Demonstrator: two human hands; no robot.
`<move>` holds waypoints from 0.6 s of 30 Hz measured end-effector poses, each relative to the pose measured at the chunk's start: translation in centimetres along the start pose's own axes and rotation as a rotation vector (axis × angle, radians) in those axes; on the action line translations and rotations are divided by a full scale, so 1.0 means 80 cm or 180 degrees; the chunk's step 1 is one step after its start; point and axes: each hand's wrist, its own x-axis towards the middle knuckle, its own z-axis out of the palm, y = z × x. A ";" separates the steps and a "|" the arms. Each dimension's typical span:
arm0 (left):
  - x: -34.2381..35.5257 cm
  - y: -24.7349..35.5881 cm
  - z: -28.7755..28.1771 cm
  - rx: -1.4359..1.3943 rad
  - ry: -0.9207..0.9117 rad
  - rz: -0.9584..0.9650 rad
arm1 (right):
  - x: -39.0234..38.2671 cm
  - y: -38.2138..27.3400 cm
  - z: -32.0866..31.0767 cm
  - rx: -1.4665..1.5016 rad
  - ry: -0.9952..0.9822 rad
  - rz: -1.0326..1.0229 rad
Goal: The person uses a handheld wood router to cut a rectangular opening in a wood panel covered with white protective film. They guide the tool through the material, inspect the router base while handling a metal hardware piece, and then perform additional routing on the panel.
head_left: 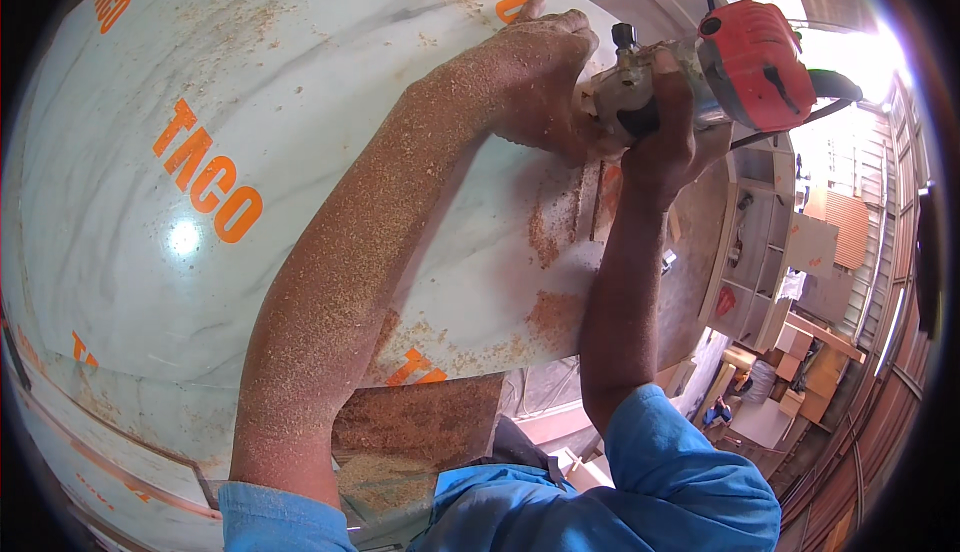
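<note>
My left hand [545, 62], dusted with sawdust along with its forearm, is at the far right part of a white marble-patterned panel [120, 262] with orange printed lettering, just left of a power tool. Its fingers are curled, and what they grip is hidden. My right hand [670, 132] is wrapped round the metal body of the tool, a router [750, 62] with a red motor housing, a black knob and a cord. The router's base, partly hidden by my hands, is at the panel's right edge.
Sawdust [550, 317] lies on the panel. A brown dusty board [410, 417] sits below its near edge. Open white cabinet frames [755, 252] stand to the right, with stacked boards and offcuts [810, 372] beyond, along a corrugated wall [880, 232].
</note>
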 end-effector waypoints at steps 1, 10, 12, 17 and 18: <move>0.001 -0.002 -0.001 0.0041 -0.0009 0.0057 | 0.000 -0.002 0.002 -0.0015 -0.0058 -0.0037; -0.001 0.006 -0.009 0.0028 -0.0103 0.0038 | 0.002 0.004 -0.004 0.0022 -0.0028 -0.0113; -0.003 0.006 -0.012 0.0045 -0.0117 -0.0018 | 0.002 0.006 -0.002 0.0063 -0.0030 -0.0126; -0.002 0.007 -0.007 -0.0096 -0.0077 0.0114 | 0.001 0.009 -0.008 0.0024 -0.0016 -0.0213; -0.001 0.009 -0.008 -0.0090 -0.0083 0.0109 | 0.000 0.007 -0.008 0.0018 -0.0038 -0.0188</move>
